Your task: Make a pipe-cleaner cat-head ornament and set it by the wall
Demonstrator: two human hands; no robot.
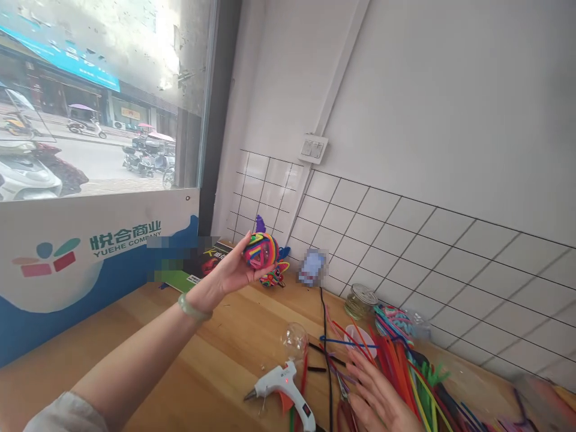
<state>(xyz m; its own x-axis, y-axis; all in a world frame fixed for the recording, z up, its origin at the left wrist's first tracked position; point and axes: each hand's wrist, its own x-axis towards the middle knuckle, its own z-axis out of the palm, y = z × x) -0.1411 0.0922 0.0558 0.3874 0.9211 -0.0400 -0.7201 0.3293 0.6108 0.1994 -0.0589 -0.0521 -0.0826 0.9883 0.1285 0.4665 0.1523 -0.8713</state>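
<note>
My left hand (pixel 238 267) is raised above the far end of the table, its fingers wrapped round a ball covered in colourful pipe cleaners (pixel 261 251). Just behind it, another colourful pipe-cleaner figure (pixel 272 277) rests on the table, partly hidden. My right hand (pixel 375 393) hovers at the lower right with fingers stretched out and nothing visible in them. Close to its left lies a white hot glue gun (pixel 283 384) with a small red light on. Loose pipe cleaners (pixel 396 372) spread beside and beyond the right hand, and a clear plastic ball (pixel 294 339) sits past the glue gun.
A glass jar (pixel 360 300) and a bundle of multicoloured pipe cleaners (pixel 393 322) stand near the tiled wall (pixel 405 252). A black cable (pixel 324 336) runs across the wooden table (pixel 180 360). Dark and green packages (pixel 211 258) lie at the back left, by the window (pixel 103 108).
</note>
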